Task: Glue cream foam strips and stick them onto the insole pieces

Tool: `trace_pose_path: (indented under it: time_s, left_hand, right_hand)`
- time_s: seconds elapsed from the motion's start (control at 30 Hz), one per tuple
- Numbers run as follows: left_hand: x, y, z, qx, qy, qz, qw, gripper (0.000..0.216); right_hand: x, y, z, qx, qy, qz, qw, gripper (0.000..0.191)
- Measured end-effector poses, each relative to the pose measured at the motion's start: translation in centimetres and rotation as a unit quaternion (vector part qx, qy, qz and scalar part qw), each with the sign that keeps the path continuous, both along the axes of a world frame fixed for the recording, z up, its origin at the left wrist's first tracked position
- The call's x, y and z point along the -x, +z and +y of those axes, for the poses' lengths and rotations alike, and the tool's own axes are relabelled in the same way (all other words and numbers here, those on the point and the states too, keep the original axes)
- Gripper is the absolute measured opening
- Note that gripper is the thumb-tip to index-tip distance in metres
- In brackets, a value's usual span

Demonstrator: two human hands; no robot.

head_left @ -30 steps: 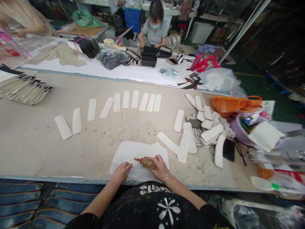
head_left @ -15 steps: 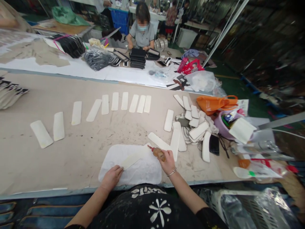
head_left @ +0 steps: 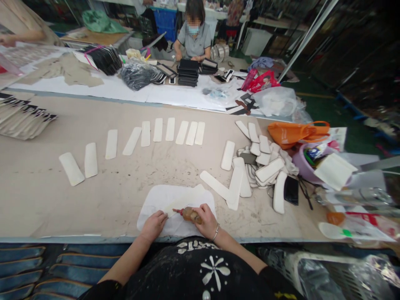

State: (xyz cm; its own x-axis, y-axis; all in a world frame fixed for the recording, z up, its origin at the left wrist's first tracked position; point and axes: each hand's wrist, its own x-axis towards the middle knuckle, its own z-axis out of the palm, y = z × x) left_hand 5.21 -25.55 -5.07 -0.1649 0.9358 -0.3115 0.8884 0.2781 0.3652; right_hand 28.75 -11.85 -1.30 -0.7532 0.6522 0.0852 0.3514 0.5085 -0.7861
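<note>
A cream strip point(head_left: 184, 198) is lying aslant on a white sheet point(head_left: 146, 208), close to the middle of the tabletop's point(head_left: 93, 208) near edge. The left hand point(head_left: 154, 225) is resting its bent fingers at the strip's lower left end; whether they are pinching it, I cannot tell. The right hand point(head_left: 206, 221) is gripping a brown bottle point(head_left: 189, 214), whose red nozzle point(head_left: 178, 211) is pointing left above that same end; contact is too small to make out. Farther out, ten loose strips point(head_left: 158, 129) are forming an arc from the left part of the tabletop toward the middle of its far edge. Pale pads point(head_left: 269, 171) are lying heaped toward the right edge, with an orange bag point(head_left: 293, 135) and a purple basin point(head_left: 298, 164) sitting beyond them. Layered pieces point(head_left: 25, 121) are lying at the far left corner. Past the far edge, a co-worker point(head_left: 195, 41) is sitting behind black stacked pieces point(head_left: 187, 73).
</note>
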Motion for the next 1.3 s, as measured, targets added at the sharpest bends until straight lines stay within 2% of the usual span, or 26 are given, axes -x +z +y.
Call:
trace_pose_path:
  time_s: [0.27, 0.37, 0.53, 0.63, 0.8, 1.03, 1.3]
  left_hand:
    - [0.0, -0.7, -0.3, -0.029, 0.018, -0.032, 0.999, 0.029]
    - [0.0, -0.9, -0.3, -0.032, 0.021, -0.039, 0.999, 0.029]
    - [-0.1, -0.5, -0.1, -0.018, 0.017, -0.031, 0.999, 0.031]
    - [-0.3, -0.3, 0.0, -0.017, 0.010, -0.022, 1.000, 0.032]
    - [-0.4, -0.3, 0.0, -0.017, 0.009, -0.010, 1.000, 0.032]
    - [-0.3, -0.5, -0.1, -0.012, 0.014, -0.011, 1.000, 0.033]
    - [-0.5, 0.1, 0.7, 0.023, 0.016, 0.000, 1.000, 0.032]
  right_hand:
    - [-4.6, -0.2, 4.1, -0.059, -0.162, -0.011, 0.985, 0.037]
    - [-4.0, 0.4, 3.7, -0.052, -0.144, -0.001, 0.988, 0.039]
    - [0.0, 0.8, 1.2, -0.008, -0.033, 0.026, 0.999, 0.040]
    - [1.7, 0.5, 0.2, 0.004, 0.005, 0.023, 1.000, 0.041]
    - [1.4, 0.2, -0.3, -0.008, 0.038, -0.007, 0.999, 0.043]
    - [-1.6, 0.7, 0.8, 0.011, -0.002, -0.018, 1.000, 0.035]
    - [-5.6, 0.7, 5.9, -0.042, -0.124, -0.034, 0.991, 0.036]
